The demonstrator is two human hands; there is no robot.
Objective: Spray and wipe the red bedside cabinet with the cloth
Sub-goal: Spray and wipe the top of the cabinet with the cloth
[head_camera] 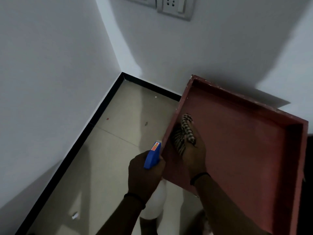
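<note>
Lying bunched against the raised left rim of the red bedside cabinet (237, 143), the striped cloth (183, 131) sits on the sunken top near its front-left corner. It looks soft, light and limp, so it should fold and drag rather than slide flat, and is best taken with the palm spread over the bunch. The right hand (195, 156) rests on the cloth, holding it to the surface, though I cannot tell whether the fingers curl round it or press it flat. The cabinet top looks hard, stiff and smooth-painted, with pale chipped specks along the rim; that lip will likely trap spray and dust in the corners. The left hand (144, 173) grips the spray bottle (153, 156) round its neck, just beside the cabinet's left edge, with the blue trigger head pointing forward and the white body hanging below. The bottle seems light plastic, perhaps slippery once wet. Beyond lie the tiled floor (118, 129), a black skirting (84, 133) and white walls with sockets (174, 6).
</note>
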